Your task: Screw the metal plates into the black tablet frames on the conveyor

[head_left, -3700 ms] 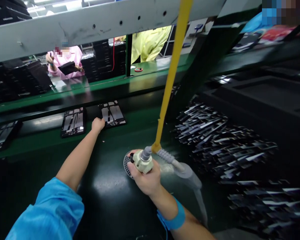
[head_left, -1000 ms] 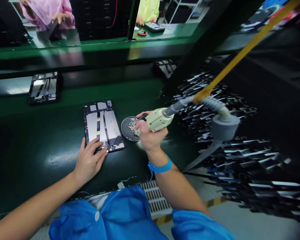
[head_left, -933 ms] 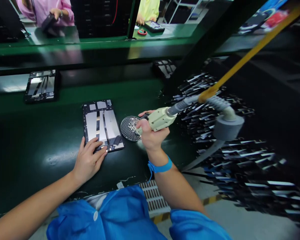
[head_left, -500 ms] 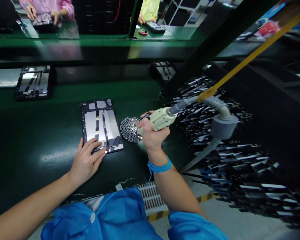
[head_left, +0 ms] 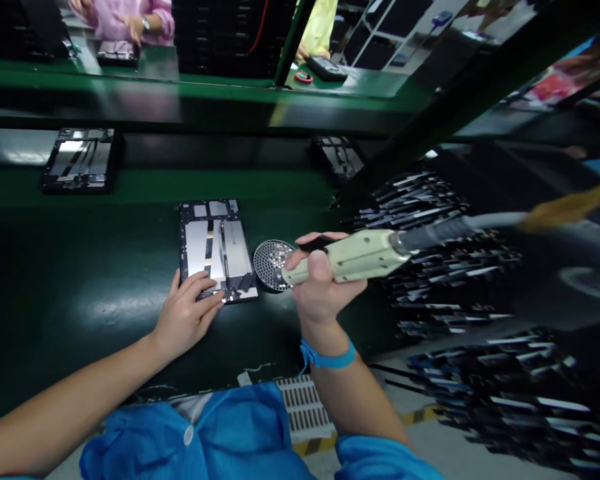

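An opened tablet, its silver inside and dark ribbon cables facing up, lies on the green bench. Across its lower edge rest the outstretched fingers of my left hand, holding nothing. My right hand is wrapped round a pale green electric screwdriver with a black lever. The tool lies almost level, its front end over a round dish with a perforated surface that holds small shiny bits, apparently screws. Whether the tip touches them is hidden. A blue wrist strap circles my right wrist.
Other opened tablets lie along the back, one at left and one at right. A dark post slants over the bench's right side. Racked dark panels crowd the right. Co-workers' hands show across the bench.
My right hand has turned the screwdriver to a more level pose, and its cord now stretches to the right. My left hand stays on the tablet. The whole view has shifted slightly.
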Action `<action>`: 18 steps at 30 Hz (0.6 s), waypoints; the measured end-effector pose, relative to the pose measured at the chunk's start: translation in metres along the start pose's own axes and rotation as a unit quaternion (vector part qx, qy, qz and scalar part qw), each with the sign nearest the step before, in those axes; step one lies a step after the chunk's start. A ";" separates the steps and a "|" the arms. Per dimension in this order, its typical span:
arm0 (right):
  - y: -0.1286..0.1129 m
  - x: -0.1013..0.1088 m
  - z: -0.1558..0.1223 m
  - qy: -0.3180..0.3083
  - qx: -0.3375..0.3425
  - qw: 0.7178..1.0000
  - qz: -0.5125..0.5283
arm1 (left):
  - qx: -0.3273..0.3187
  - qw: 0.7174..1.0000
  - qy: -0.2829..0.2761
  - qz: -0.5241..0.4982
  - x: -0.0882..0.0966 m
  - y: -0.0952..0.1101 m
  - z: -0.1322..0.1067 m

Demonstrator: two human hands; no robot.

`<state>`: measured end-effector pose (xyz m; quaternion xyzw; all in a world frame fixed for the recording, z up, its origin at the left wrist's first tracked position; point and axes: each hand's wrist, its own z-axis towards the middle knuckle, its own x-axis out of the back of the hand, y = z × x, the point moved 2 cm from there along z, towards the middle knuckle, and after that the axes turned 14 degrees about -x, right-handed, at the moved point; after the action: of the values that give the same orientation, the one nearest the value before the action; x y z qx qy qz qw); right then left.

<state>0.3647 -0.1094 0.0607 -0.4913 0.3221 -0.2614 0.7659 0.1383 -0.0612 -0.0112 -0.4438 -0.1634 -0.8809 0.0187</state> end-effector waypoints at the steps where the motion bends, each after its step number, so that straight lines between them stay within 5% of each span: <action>1: -0.004 -0.008 -0.008 -0.030 -0.010 0.999 0.019 | -0.001 1.000 -0.003 -0.002 0.000 0.000 0.000; 7: 0.003 -0.039 -0.046 -0.199 -0.061 0.977 0.033 | 0.004 1.000 0.000 -0.013 0.002 0.001 0.002; 18: 0.018 -0.038 -0.049 -0.187 -0.083 0.979 0.010 | 0.013 1.000 -0.004 -0.017 0.003 0.003 0.002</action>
<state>0.3045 -0.1042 0.0383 -0.5903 0.1990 -0.1291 0.7715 0.1390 -0.0630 -0.0069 -0.4443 -0.1820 -0.8772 0.0086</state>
